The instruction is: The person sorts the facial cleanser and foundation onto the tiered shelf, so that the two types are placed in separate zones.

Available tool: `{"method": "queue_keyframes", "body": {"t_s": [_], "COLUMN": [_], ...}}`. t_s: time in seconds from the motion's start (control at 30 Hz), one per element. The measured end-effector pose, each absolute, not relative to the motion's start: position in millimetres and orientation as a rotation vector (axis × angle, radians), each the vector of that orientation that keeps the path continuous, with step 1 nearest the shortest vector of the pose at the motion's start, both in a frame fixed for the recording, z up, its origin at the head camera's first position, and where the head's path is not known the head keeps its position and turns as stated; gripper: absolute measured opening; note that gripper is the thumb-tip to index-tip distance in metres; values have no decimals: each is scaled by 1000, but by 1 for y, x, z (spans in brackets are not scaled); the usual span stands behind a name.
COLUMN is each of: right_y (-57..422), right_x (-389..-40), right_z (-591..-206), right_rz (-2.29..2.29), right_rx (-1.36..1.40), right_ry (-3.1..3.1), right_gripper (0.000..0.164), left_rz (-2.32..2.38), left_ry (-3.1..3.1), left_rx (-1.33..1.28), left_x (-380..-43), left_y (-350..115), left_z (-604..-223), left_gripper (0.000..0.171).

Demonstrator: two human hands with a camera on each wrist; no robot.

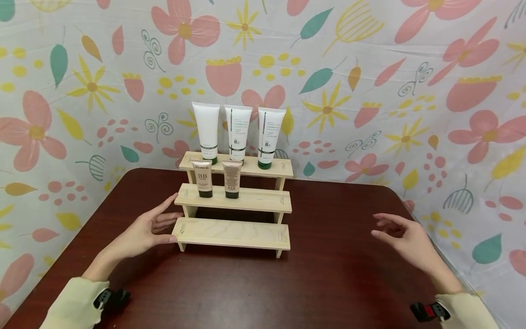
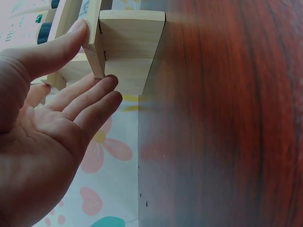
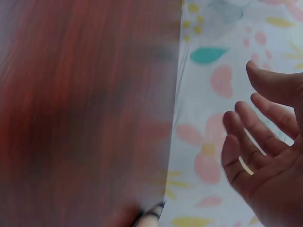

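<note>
A three-step wooden display stand (image 1: pixel 234 232) stands on the dark table. My left hand (image 1: pixel 141 230) is at its left end, fingers mostly straight; the thumb (image 2: pixel 71 40) touches the edge of a shelf and the fingertips (image 2: pixel 110 82) lie against the wood. Three white tubes with green caps, among them a right-hand white tube (image 1: pixel 271 135), stand on the top step. Two beige tubes with black caps, a BB tube (image 1: pixel 203 178) and another beige tube (image 1: pixel 232 178), stand on the middle step. Off to the right, my right hand (image 1: pixel 407 240) hovers over the table with relaxed, slightly bent fingers, holding nothing.
The reddish-brown table (image 1: pixel 341 274) reaches back to a wall covering (image 1: pixel 312 59) printed with flowers and leaves. The covering also runs along both sides of the table. Each wrist carries a black strap, such as the left strap (image 1: pixel 111 299).
</note>
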State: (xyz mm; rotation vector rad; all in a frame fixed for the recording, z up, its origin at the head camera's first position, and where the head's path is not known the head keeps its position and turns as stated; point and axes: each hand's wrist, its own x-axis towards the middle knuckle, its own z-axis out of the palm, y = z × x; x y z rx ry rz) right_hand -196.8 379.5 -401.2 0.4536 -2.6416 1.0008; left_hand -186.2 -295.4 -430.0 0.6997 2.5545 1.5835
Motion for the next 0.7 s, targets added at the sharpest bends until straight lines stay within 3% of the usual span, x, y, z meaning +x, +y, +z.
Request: {"method": "queue_keyframes", "body": {"t_s": [0.33, 0.7], "right_y": [446, 489], "right_x": [-187, -185], "right_z": [-408, -413], "right_rz": [1035, 935], "right_rx": [307, 189], "right_ry": [-2680, -2836], "right_gripper": [37, 39], "left_rz": [1593, 1600], "left_ry": [2544, 2535], "left_rx": [710, 703], "left_x": [-186, -186], "left_y": [-294, -293], "left_z": [-427, -428], "left_gripper": [109, 109]}}
